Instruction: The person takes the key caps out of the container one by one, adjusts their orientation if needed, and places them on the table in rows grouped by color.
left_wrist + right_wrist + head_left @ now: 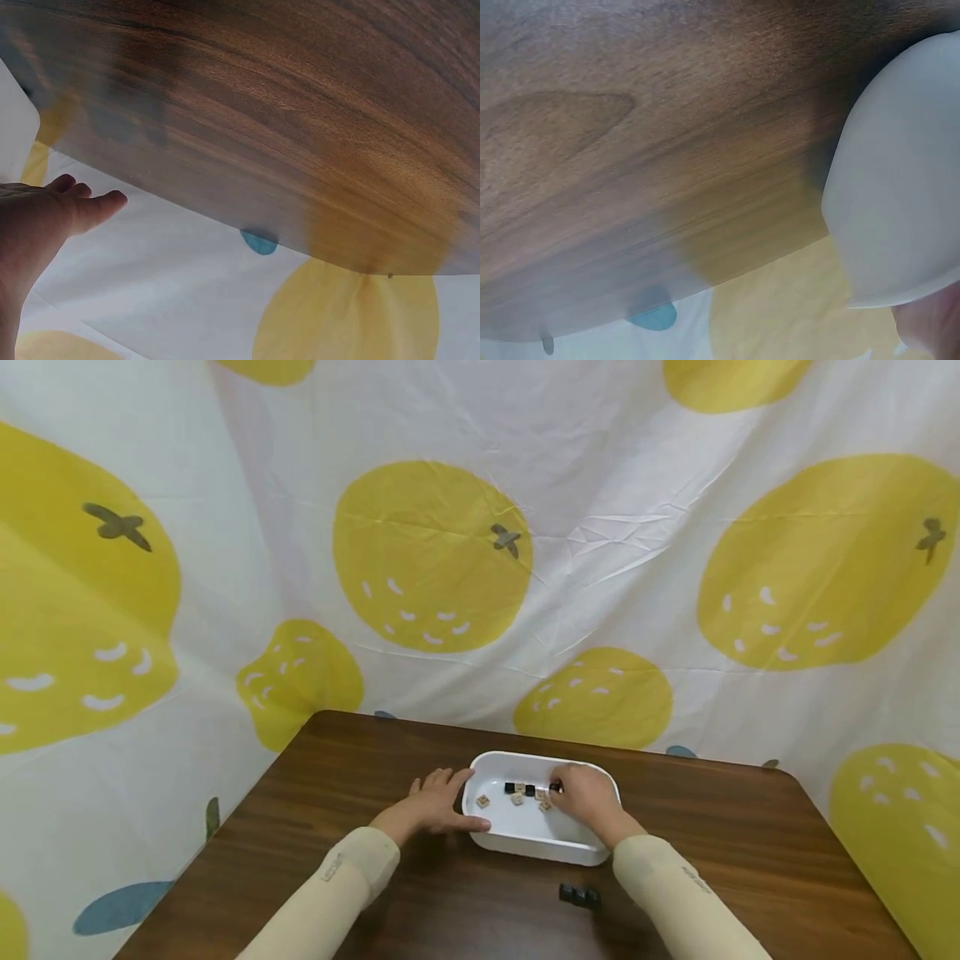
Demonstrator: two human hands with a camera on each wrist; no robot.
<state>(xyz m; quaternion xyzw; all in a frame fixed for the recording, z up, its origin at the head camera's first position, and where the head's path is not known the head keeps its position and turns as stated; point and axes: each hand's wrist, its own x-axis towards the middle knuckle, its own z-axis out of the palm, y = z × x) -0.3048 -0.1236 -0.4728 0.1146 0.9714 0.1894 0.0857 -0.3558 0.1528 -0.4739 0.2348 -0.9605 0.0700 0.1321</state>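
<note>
A white oblong tray [536, 847] stands on the table with small black and light-wood cubes inside. My left hand [431, 803] spreads its thumb and fingers around the tray's left end, touching the rim; its fingers also show stretched out in the left wrist view. Over the right part of the tray, my right hand [588, 792] pinches a black cube [555, 787] at the fingertips. That cube is at the right end of a row with a black cube [510, 787] and light-wood cubes in it. Loose light-wood cubes [483, 801] lie nearer the tray's front and left.
A short line of black cubes [579, 896] lies on the brown wooden table [450, 910], in front of the tray and beside the right forearm. Behind and along the sides hangs a white cloth [592, 543] with yellow fruit prints.
</note>
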